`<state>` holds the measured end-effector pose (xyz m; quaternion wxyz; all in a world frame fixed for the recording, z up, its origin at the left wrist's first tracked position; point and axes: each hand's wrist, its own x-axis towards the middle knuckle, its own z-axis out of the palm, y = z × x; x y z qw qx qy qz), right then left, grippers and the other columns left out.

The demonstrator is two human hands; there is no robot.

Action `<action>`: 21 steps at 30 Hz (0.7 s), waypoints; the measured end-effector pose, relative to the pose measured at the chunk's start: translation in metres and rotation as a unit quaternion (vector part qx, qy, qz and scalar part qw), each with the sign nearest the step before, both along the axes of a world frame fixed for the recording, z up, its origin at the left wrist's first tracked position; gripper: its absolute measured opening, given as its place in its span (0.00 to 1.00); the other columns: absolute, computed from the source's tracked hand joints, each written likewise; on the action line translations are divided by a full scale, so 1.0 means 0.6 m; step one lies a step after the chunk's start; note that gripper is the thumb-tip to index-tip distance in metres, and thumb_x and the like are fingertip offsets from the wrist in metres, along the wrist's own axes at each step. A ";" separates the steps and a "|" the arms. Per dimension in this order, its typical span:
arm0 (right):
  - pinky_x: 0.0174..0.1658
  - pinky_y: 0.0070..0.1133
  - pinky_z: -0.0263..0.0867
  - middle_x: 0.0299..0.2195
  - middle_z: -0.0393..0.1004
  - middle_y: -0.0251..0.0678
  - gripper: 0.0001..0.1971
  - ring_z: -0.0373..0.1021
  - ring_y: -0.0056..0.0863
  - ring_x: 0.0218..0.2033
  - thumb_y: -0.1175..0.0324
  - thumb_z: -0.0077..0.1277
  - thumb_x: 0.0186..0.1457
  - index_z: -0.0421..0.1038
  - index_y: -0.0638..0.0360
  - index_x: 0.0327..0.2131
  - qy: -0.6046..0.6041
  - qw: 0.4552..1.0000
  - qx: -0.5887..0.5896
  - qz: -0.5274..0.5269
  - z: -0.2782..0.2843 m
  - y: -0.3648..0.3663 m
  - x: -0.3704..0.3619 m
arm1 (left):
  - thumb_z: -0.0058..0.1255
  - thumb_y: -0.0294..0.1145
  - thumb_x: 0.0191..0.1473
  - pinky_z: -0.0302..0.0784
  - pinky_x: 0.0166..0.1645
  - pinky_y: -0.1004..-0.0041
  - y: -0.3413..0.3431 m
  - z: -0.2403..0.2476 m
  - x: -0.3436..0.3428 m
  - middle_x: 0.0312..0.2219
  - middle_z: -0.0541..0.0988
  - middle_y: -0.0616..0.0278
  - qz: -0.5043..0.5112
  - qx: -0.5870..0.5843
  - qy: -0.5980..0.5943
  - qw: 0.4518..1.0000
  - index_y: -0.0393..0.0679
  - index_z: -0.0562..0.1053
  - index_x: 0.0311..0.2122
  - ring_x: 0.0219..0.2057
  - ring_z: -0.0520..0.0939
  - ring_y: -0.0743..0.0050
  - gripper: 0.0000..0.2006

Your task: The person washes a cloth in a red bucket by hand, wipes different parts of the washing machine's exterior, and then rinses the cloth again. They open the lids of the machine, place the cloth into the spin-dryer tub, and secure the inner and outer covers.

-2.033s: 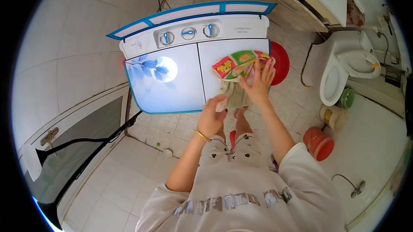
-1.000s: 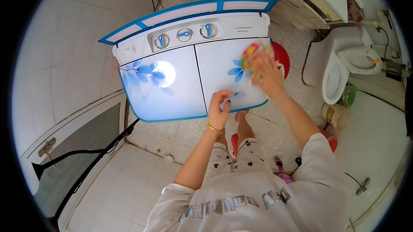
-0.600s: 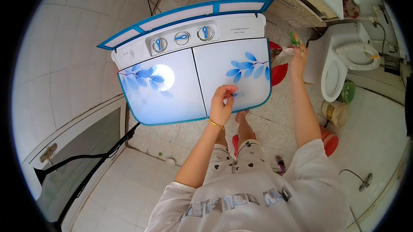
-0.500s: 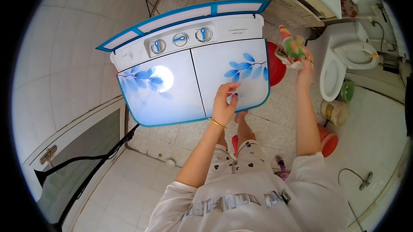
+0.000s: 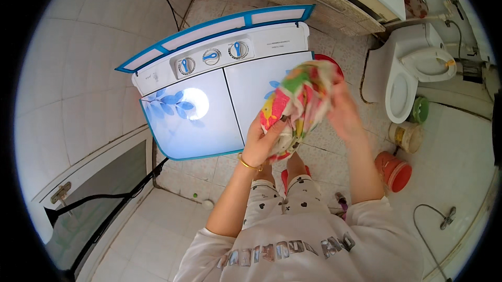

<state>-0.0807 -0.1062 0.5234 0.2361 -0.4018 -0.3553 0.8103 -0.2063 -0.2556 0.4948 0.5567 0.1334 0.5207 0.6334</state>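
A crumpled cloth [image 5: 298,104] patterned in pink, green, yellow and white is held up between my hands, partly blurred by motion. My left hand [image 5: 261,141] is closed on its lower left edge, thumb on top. At the upper right of the bundle, my right hand [image 5: 342,112] grips it, though blur softens those fingers. Behind the cloth stands a white twin-tub washing machine [image 5: 204,120] with blue trim and blue leaf prints. Both its tub lids are down, and the cloth covers much of the right one.
Three blue-pointer knobs line the machine's panel, including the middle knob [image 5: 211,56]. A red basin [image 5: 329,62] shows behind the cloth. To the right are a toilet [image 5: 402,99], a green bucket [image 5: 420,109], a cream bucket [image 5: 407,135] and a red bucket [image 5: 395,172]. A glazed door [image 5: 104,172] stands left.
My right hand has brought the cloth from beside the machine leftward and nearer, over the right lid. The left hand, empty before, now has hold of it. The cloth has spread out more.
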 end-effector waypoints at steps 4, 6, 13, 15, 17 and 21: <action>0.43 0.20 0.60 0.39 0.67 0.33 0.24 0.63 0.20 0.39 0.65 0.53 0.50 0.58 0.55 0.50 -0.071 0.975 0.049 0.206 -0.050 -0.046 0.012 | 0.49 0.21 0.48 0.65 0.49 0.76 0.001 0.018 0.008 0.39 0.72 0.63 -0.002 0.005 0.132 0.991 0.36 0.63 0.49 0.42 0.71 0.78 0.21; 0.33 0.15 0.61 0.29 0.68 0.27 0.20 0.64 0.15 0.30 0.66 0.58 0.45 0.65 0.56 0.43 -0.113 0.951 0.042 0.284 -0.054 -0.049 0.018 | 0.49 0.22 0.48 0.68 0.46 0.77 -0.011 0.009 -0.007 0.38 0.73 0.63 -0.037 -0.009 0.097 0.995 0.36 0.63 0.48 0.40 0.72 0.79 0.20; 0.30 0.16 0.60 0.25 0.67 0.25 0.17 0.61 0.15 0.25 0.59 0.60 0.41 0.70 0.59 0.32 -0.254 0.878 0.276 0.299 -0.017 0.053 0.027 | 0.49 0.26 0.50 0.60 0.15 0.86 -0.016 -0.003 -0.063 0.20 0.74 0.68 -0.112 -0.152 0.111 0.976 0.36 0.66 0.41 0.14 0.67 0.89 0.12; 0.38 0.19 0.60 0.33 0.66 0.32 0.19 0.62 0.22 0.33 0.57 0.59 0.42 0.70 0.59 0.34 -0.266 0.884 0.323 0.209 -0.038 0.105 0.002 | 0.50 0.28 0.50 0.62 0.18 0.86 0.033 -0.002 -0.084 0.20 0.73 0.67 0.037 -0.116 0.098 0.988 0.38 0.64 0.42 0.16 0.68 0.88 0.14; 0.43 0.23 0.60 0.40 0.65 0.37 0.21 0.63 0.27 0.40 0.57 0.59 0.42 0.68 0.58 0.37 -0.237 0.897 0.337 0.162 -0.105 0.146 -0.036 | 0.50 0.25 0.47 0.69 0.29 0.79 0.068 -0.052 -0.117 0.30 0.74 0.57 0.113 -0.070 0.170 0.976 0.40 0.61 0.46 0.28 0.74 0.74 0.20; 0.57 0.39 0.42 0.54 0.47 0.51 0.31 0.45 0.47 0.57 0.55 0.54 0.45 0.56 0.50 0.52 -0.342 0.738 0.582 -0.005 -0.173 0.131 -0.120 | 0.49 0.23 0.44 0.65 0.47 0.65 0.119 -0.086 -0.132 0.41 0.69 0.47 0.123 -0.155 0.685 0.701 0.41 0.62 0.49 0.43 0.68 0.55 0.23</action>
